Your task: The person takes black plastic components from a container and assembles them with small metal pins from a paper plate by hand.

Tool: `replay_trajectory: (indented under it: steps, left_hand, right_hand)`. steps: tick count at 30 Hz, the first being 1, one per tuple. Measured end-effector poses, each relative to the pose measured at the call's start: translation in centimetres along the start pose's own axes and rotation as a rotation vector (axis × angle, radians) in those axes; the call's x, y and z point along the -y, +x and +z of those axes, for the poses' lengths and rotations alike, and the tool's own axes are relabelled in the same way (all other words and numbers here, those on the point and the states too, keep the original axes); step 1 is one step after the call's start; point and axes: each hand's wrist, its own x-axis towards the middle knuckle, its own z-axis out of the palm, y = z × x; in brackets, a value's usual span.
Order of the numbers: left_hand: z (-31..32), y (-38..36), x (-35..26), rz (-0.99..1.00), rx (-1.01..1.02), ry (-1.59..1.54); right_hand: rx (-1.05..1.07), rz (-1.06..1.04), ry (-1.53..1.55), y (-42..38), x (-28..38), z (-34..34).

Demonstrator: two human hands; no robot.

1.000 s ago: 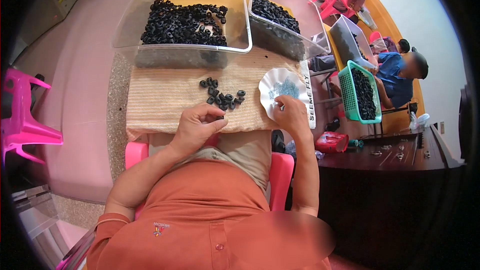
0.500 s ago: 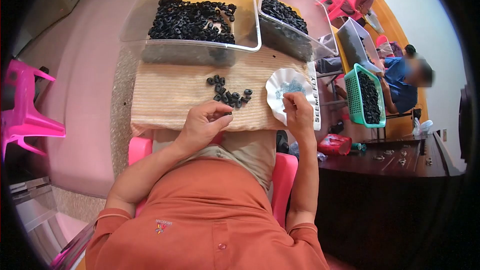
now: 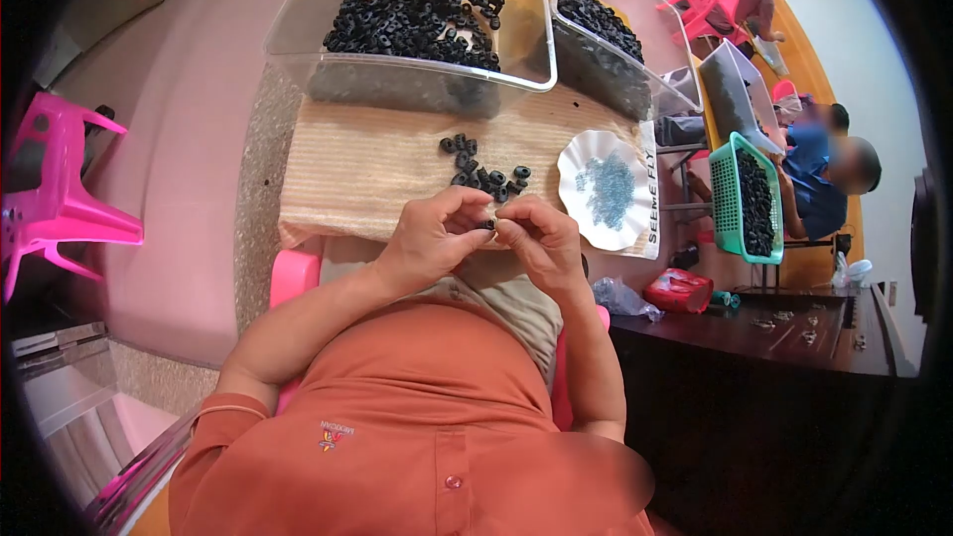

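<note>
Between thumb and fingers my left hand (image 3: pixel 437 231) pinches a small black ring-shaped part (image 3: pixel 486 224), mostly hidden by the fingertips. My right hand (image 3: pixel 544 238) meets it there, thumb and forefinger closed at the part; whatever it pinches is too small to make out. Just beyond the fingers lies a loose group of black parts (image 3: pixel 465 160) on the striped cloth (image 3: pixel 347 174). To the right of my right hand stands a white scalloped plate (image 3: pixel 574 167) that bears a spread of tiny bluish pieces (image 3: pixel 608 189).
Two clear plastic bins (image 3: pixel 536 79) (image 3: pixel 685 104) of black parts stand at the table's far side. A green basket (image 3: pixel 730 208) of black parts is at the right, near a person in blue (image 3: pixel 816 174). A pink stool (image 3: pixel 69 194) stands left; a dark table (image 3: pixel 715 333) is lower right.
My right hand has left the white plate and come left to my left hand, where the fingertips now meet at the black part. The whole view has shifted slightly.
</note>
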Motion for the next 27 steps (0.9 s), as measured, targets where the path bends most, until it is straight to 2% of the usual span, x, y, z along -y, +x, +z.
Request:
replay_trajectory:
  steps: [8, 17, 20, 23, 27]
  left_hand:
    - [-0.1, -0.1, -0.3, 0.059, 0.018, 0.124]
    - [-0.3, -0.1, 0.2, 0.09, -0.013, 0.126]
    - [-0.4, 0.1, 0.6, 0.018, -0.028, 0.039]
    - [-0.3, 0.3, 0.5, -0.032, -0.042, 0.0]
    - [-0.4, 0.4, 0.0, -0.033, -0.074, 0.001]
  right_hand:
    - [0.029, 0.008, 0.073, -0.3, 0.1, 0.4]
    - [-0.012, -0.218, -0.285, -0.7, 0.9, 1.2]
    - [-0.018, -0.27, -0.331, -0.5, 2.3, 1.6]
    - [0.025, -0.247, -0.288, 0.2, 1.8, 0.7]
    - [-0.041, -0.21, -0.344, 2.5, 1.5, -0.2]
